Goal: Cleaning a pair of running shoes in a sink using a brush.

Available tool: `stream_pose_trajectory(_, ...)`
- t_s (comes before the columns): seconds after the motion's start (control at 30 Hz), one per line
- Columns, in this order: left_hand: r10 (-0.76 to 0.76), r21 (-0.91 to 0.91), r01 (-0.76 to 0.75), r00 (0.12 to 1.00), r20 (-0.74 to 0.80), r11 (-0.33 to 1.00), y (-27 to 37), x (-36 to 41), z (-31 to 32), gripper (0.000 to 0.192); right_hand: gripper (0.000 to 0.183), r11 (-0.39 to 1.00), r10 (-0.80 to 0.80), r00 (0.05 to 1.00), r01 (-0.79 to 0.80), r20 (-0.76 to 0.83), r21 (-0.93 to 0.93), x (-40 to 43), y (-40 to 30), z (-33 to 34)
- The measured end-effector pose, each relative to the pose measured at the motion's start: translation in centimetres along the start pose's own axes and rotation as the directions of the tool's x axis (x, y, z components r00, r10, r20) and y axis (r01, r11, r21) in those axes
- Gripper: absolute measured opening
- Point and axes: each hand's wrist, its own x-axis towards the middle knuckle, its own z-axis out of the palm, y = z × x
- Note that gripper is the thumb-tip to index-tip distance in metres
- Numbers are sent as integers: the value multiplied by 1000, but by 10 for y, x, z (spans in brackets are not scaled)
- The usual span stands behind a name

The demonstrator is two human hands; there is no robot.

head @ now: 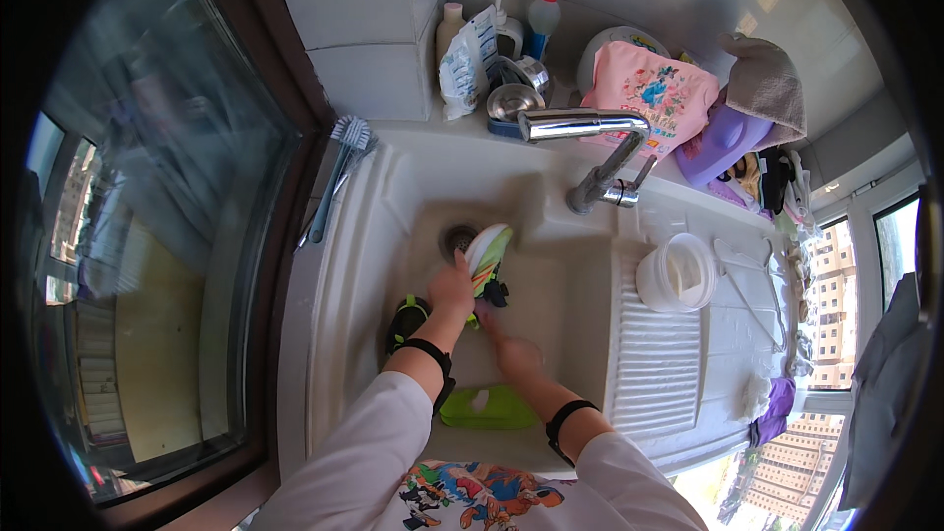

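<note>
In the sink basin (582,310), my left hand (451,289) grips a pale green sneaker (487,259) with orange stripes and a white sole. The sneaker is tilted, its toe pointing up the picture near the drain (461,238). My right hand (520,356) is at the sneaker's heel end, a finger reaching to it; whether it grips anything is hidden. A second, dark shoe with bright green trim (408,318) sits in the basin left of my left wrist, partly behind it. Below my hands lies a bright green tray (501,413) with a small whitish piece (479,400) on it.
A chrome faucet (590,125) reaches over the basin's back. Right of the basin, a white plastic tub (675,273) stands by the ribbed washboard (656,361), beside a wire hanger (752,295). A blue-handled brush (335,177) lies on the left ledge. Bottles and a purple jug (719,144) line the back.
</note>
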Motion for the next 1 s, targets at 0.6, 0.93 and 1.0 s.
stream_pose_trajectory(0.6,19,-36,-26,981,-195,999,16,8,15,50,51,997,57,998,-57,-5,-42,61,1,-38)
stream_pose_trajectory(0.93,-39,-61,36,998,-53,997,7,9,2,50,39,970,93,995,-84,-31,229,19,-4,-4)
stream_pose_trajectory(1.0,-25,-35,23,998,-59,999,10,1,0,50,37,948,96,991,-63,-92,313,53,-1,-14)
